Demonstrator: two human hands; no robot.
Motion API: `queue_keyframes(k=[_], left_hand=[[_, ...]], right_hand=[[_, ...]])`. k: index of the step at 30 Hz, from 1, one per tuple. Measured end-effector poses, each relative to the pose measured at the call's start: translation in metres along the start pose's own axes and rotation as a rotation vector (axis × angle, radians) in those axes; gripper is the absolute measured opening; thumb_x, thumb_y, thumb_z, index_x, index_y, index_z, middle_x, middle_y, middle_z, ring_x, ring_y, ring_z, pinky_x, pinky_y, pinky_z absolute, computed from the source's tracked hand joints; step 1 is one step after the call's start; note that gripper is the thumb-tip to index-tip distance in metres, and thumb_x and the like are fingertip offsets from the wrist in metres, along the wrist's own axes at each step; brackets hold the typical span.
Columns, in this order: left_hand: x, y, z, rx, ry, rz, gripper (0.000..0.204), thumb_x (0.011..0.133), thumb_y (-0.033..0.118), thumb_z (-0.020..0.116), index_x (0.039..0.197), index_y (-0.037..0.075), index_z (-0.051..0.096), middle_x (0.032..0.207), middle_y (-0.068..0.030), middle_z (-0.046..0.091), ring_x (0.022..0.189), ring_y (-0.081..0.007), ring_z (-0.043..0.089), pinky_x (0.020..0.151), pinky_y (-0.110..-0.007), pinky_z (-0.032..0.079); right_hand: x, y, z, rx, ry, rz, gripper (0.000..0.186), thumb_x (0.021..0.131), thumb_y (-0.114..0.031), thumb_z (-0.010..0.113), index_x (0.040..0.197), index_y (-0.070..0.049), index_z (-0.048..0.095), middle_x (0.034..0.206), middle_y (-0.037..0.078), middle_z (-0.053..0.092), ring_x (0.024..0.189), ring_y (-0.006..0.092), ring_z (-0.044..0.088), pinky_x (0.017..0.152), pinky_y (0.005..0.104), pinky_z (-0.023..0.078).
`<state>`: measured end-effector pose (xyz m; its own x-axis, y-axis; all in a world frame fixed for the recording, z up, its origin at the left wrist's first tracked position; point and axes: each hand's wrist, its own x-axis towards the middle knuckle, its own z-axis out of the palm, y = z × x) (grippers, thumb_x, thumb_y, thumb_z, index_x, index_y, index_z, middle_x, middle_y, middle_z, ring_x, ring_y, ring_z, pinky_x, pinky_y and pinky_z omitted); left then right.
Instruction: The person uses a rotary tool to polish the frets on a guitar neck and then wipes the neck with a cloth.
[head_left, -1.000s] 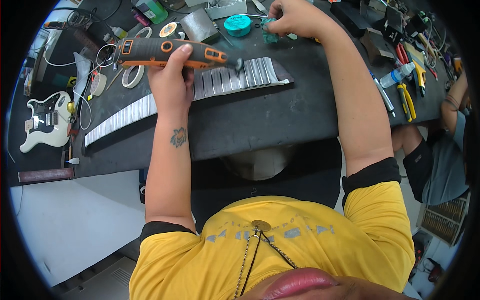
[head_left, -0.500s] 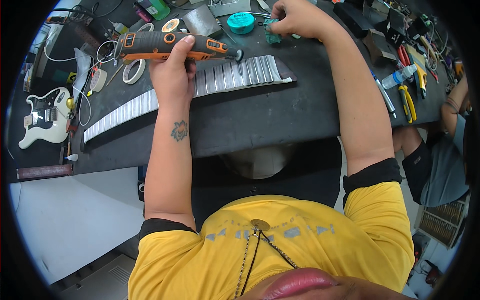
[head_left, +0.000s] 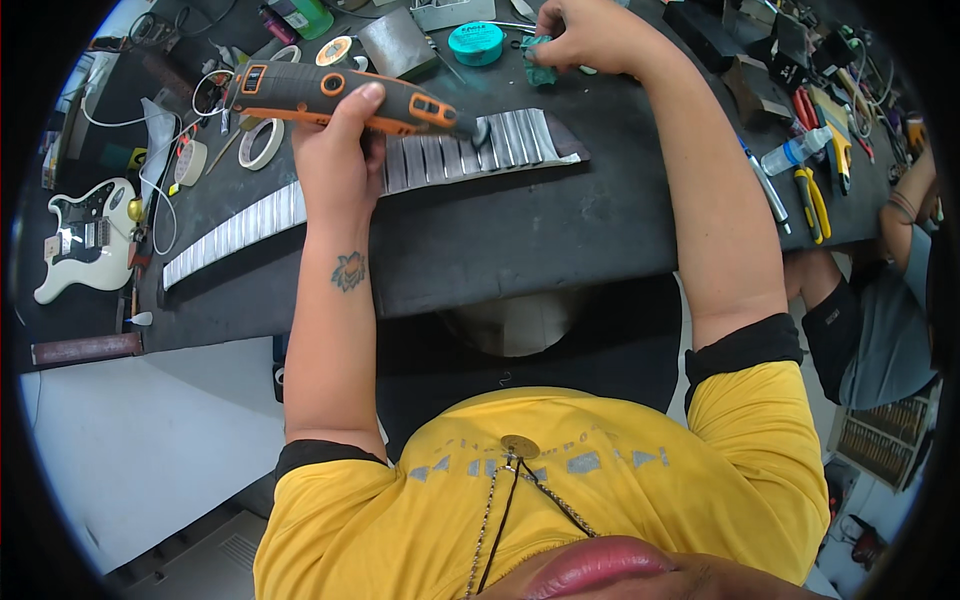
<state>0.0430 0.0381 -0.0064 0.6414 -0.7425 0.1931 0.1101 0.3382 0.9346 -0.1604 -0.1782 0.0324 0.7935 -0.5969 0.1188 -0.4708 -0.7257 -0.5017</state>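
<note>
An orange and grey rotary tool (head_left: 290,92) is gripped by my left hand (head_left: 335,150), thumb along its body. Its small dark wheel (head_left: 481,134) hangs at or just above the right part of a curved, ribbed silver metal strip (head_left: 430,163); whether they touch I cannot tell. The strip lies across the dark table, partly hidden behind my left hand and wrist. Farther off, to the right of the wheel, my right hand (head_left: 590,38) pinches a crumpled teal-green piece (head_left: 540,68) whose kind is unclear. A round turquoise tin (head_left: 476,44) sits left of that piece.
A white guitar body (head_left: 90,238) and tape rolls (head_left: 262,144) are at the left. Yellow-handled pliers (head_left: 813,205), a clear bottle (head_left: 797,151) and cutters lie right. A metal block (head_left: 398,43) stands at the back. Another person (head_left: 888,330) sits at far right.
My left hand has tilted the rotary tool, so its wheel end is lower and closer to the metal strip. My right hand keeps its pinch on the teal-green piece.
</note>
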Motion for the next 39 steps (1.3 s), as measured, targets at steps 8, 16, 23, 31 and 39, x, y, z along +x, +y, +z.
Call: queue_keyframes(k=[8,16,23,31,39], left_hand=[[-0.003,0.000,-0.003,-0.009,-0.052,-0.028,0.017,0.084,0.011,0.077,0.092,0.002,0.065,0.075,-0.0038,0.064,0.048,-0.0075,0.051,0.039,-0.020,0.036],[-0.008,0.003,-0.003,0.036,-0.041,-0.069,0.017,0.083,0.011,0.076,0.091,0.003,0.063,0.074,-0.0032,0.063,0.047,-0.0075,0.051,0.039,-0.019,0.038],[-0.007,0.000,-0.008,0.032,-0.108,-0.042,0.020,0.083,0.015,0.077,0.093,0.002,0.064,0.074,-0.0049,0.064,0.044,-0.0080,0.049,0.037,-0.019,0.036],[-0.002,-0.001,-0.001,0.020,-0.023,-0.028,0.017,0.085,0.015,0.077,0.091,0.003,0.066,0.075,-0.0032,0.064,0.047,-0.0073,0.051,0.040,-0.019,0.037],[0.012,-0.002,0.011,0.009,0.145,-0.019,0.019,0.084,0.013,0.081,0.092,0.005,0.066,0.078,-0.0020,0.064,0.051,-0.0079,0.052,0.042,-0.021,0.038]], right_hand=[[0.000,0.000,-0.002,0.027,-0.042,0.053,0.028,0.069,-0.023,0.075,0.082,0.001,0.073,0.071,0.016,0.071,0.066,0.0251,0.068,0.064,0.0384,0.054],[0.001,0.002,0.000,-0.003,-0.032,0.023,0.027,0.069,-0.023,0.076,0.082,0.001,0.073,0.070,0.016,0.070,0.066,0.0243,0.068,0.064,0.0378,0.053],[-0.003,-0.003,-0.002,0.029,-0.019,0.038,0.026,0.070,-0.022,0.076,0.081,0.001,0.073,0.070,0.016,0.070,0.066,0.0237,0.068,0.064,0.0373,0.053],[-0.002,-0.002,-0.003,0.014,-0.031,0.048,0.026,0.070,-0.022,0.076,0.081,0.001,0.073,0.070,0.016,0.070,0.065,0.0232,0.068,0.064,0.0372,0.053],[-0.002,-0.007,-0.005,-0.007,-0.048,0.076,0.026,0.070,-0.022,0.075,0.081,0.001,0.073,0.071,0.016,0.071,0.065,0.0241,0.069,0.064,0.0375,0.054]])
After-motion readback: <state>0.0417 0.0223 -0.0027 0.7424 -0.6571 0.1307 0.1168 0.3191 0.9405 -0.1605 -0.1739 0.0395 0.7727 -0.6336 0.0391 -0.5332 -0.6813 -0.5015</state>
